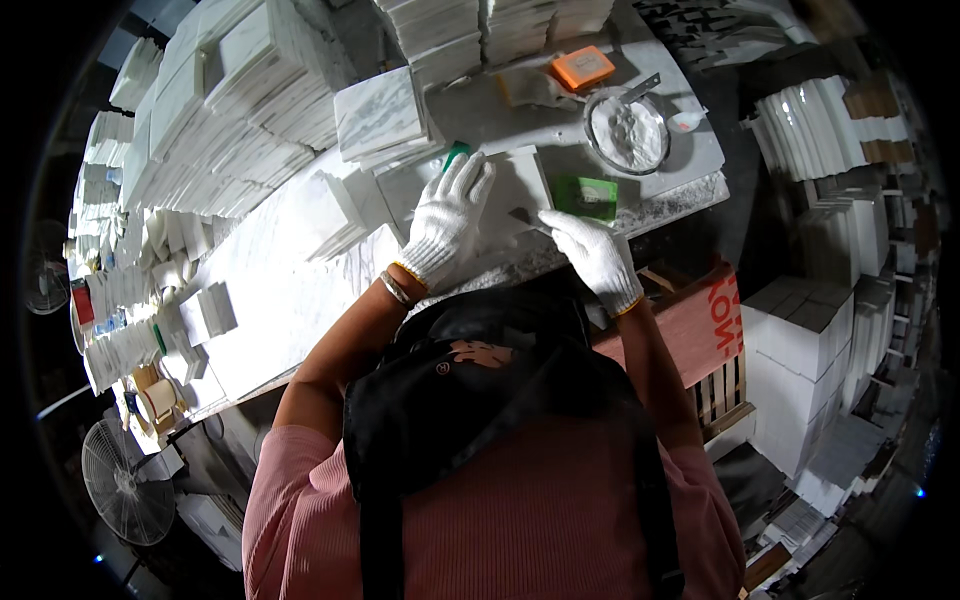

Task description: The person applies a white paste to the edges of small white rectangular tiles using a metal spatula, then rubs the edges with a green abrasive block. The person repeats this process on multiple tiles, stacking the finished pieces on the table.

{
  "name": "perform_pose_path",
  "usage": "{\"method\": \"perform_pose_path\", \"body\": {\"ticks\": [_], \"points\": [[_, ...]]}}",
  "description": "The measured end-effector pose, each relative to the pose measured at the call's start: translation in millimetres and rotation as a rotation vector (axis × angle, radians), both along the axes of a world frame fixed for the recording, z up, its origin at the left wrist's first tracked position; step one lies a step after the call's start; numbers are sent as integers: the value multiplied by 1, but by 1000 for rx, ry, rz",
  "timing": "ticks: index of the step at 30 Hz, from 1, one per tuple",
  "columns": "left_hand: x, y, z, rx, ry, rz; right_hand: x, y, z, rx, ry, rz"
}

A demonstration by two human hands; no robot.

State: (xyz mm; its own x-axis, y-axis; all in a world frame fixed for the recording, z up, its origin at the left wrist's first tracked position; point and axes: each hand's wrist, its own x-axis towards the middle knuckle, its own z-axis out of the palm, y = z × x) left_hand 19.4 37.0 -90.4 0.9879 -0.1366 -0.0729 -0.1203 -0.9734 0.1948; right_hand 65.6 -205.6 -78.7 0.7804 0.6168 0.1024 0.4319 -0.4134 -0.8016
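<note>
My left hand [450,215], in a white knit glove, lies flat with fingers stretched out on the left part of a pale tile [518,175]. A bit of green [456,153] shows just past its fingertips. In my right hand [592,250], gloved the same way, is a small putty knife [523,215], its blade over the tile's near right area. The fingers are closed round its handle, which they mostly hide. Just right of the tile sits a green pad [585,197]. Beyond it stands a round bowl [668,150] of white paste, with a metal spatula [640,88] across its rim.
An orange block [583,67] and a beige cloth [530,90] lie at the back of the worktable [690,180]. Marbled tiles [380,112] are stacked behind my left hand, with taller stacks [240,80] at far left. Boxes [800,350] stand at right, a fan [128,482] at lower left.
</note>
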Motion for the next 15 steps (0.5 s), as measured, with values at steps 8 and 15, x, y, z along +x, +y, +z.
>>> {"method": "perform_pose_path", "body": {"ticks": [8, 15], "points": [[-4, -6, 11, 18, 10, 5, -3, 4, -3, -18, -96, 43], [-2, -8, 5, -34, -64, -37, 7, -26, 19, 238, 500, -421]]}}
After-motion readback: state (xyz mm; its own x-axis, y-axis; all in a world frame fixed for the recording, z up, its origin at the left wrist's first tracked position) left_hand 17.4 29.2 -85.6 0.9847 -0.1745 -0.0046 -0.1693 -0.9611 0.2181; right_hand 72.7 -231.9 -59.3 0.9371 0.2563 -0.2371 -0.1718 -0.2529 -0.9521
